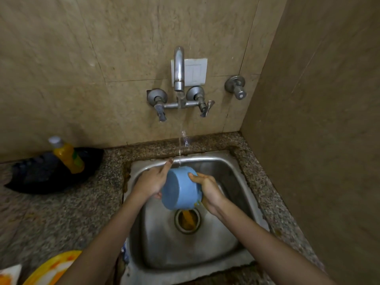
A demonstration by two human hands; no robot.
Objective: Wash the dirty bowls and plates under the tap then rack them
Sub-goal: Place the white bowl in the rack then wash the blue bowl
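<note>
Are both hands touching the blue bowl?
Touching. The head view shows the left hand holding the blue bowl on one side and the right hand gripping the other, thumb on its wall.

- The bowl [181, 190] I hold is smooth, glossy blue plastic.
- My sink [226, 171] is brushed steel, dull and wet.
- The tap [178, 68] is matt grey metal.
- The worktop [61, 212] is speckled, rough-looking granite.
</note>
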